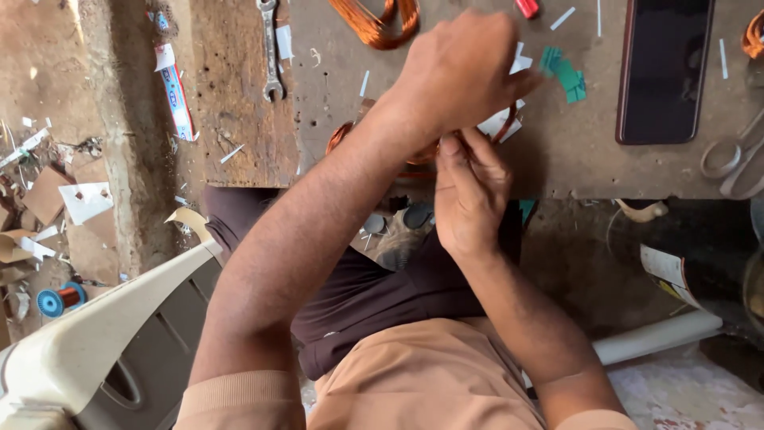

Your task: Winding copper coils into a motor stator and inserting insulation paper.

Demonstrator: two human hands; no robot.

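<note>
Grip on both sides is closed round one thing: a copper wire coil at the near edge of the worktop. Left hand is laid over the coil from above, fingers curled down, prob. to pin it flat. Right hand is brought up from below, thumb & fingertips pinched on the coil's near side, so the loop is kept bunched between the 2 hands. Most of the coil is hidden under the hands; only orange arcs are seen at left & right of the wrist.

White paper scraps are seen just under the left hand, touching or close to the coil; exact contact can't be told. Green paper bits lie just beside, to the right. A 2nd copper coil is set further back, apart. A wrench lies on a wooden board at left, a dark phone at right, scissors near the right edge, all within reach but kept off the work spot.

Off the worktop, a small wire spool lies on the littered floor, beside a pale plastic chair.
</note>
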